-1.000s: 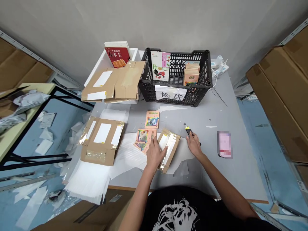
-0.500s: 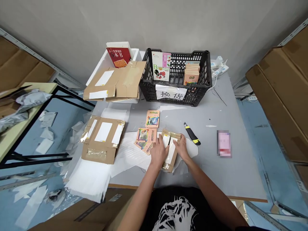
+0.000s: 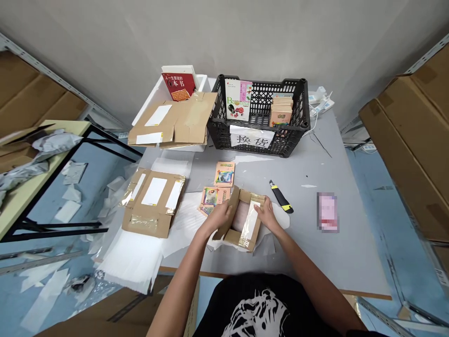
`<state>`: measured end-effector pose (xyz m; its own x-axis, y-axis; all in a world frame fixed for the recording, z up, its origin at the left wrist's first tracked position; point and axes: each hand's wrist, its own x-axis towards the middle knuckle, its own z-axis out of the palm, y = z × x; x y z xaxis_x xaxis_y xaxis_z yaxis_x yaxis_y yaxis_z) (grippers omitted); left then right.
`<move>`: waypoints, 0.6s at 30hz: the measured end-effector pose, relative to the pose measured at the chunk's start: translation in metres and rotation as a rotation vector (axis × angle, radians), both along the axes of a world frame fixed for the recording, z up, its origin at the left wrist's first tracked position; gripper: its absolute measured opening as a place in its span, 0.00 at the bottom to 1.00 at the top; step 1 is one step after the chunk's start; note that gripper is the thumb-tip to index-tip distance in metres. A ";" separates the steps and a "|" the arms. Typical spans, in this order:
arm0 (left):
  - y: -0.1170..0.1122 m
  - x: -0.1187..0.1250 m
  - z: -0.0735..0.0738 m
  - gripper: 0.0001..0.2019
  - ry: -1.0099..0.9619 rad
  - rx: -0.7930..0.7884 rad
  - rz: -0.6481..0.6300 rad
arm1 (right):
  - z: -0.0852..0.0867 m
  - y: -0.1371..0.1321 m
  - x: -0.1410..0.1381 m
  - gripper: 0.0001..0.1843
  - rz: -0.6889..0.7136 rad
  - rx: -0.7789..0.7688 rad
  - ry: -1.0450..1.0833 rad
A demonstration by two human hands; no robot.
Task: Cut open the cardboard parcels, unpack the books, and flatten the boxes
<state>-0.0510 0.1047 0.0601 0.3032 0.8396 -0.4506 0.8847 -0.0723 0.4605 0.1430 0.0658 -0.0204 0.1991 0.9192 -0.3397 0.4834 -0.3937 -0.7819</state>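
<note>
A small cardboard mailer (image 3: 242,224) lies on a white foam sheet (image 3: 182,224) in front of me, opened up with its left flap raised and a pale pinkish inside showing. My left hand (image 3: 219,216) grips that raised flap. My right hand (image 3: 266,213) holds the taped far-right edge of the mailer. Just left of it lie two picture books, one (image 3: 213,199) partly behind my left hand and another (image 3: 224,174) farther up. A yellow-and-black utility knife (image 3: 281,196) rests right of my right hand, not touching it.
A black plastic crate (image 3: 257,117) holding books and a paper sign stands at the back of the grey table (image 3: 315,252). Flattened cardboard (image 3: 152,201) lies left, with more (image 3: 171,119) on a white foam box. A blurred phone (image 3: 328,212) lies right.
The mailer's left flap is now lifted open, showing the inside. My left hand has moved left with the flap, and my hands have spread apart. The view has shifted slightly.
</note>
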 end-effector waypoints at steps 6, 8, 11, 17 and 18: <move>-0.013 0.007 -0.005 0.15 0.033 0.055 0.143 | 0.042 0.003 -0.025 0.47 0.047 -0.048 -0.363; -0.022 0.017 -0.006 0.16 0.050 0.087 0.182 | 0.053 0.005 -0.037 0.51 0.077 -0.041 -0.486; -0.033 0.027 -0.005 0.16 0.087 0.118 0.222 | 0.062 0.010 -0.046 0.49 0.117 -0.081 -0.588; -0.040 0.033 -0.006 0.16 0.128 0.168 0.271 | 0.061 0.010 -0.029 0.39 0.285 -0.053 -0.467; -0.041 0.034 -0.007 0.16 0.129 0.176 0.279 | 0.059 0.009 -0.024 0.39 0.313 -0.049 -0.431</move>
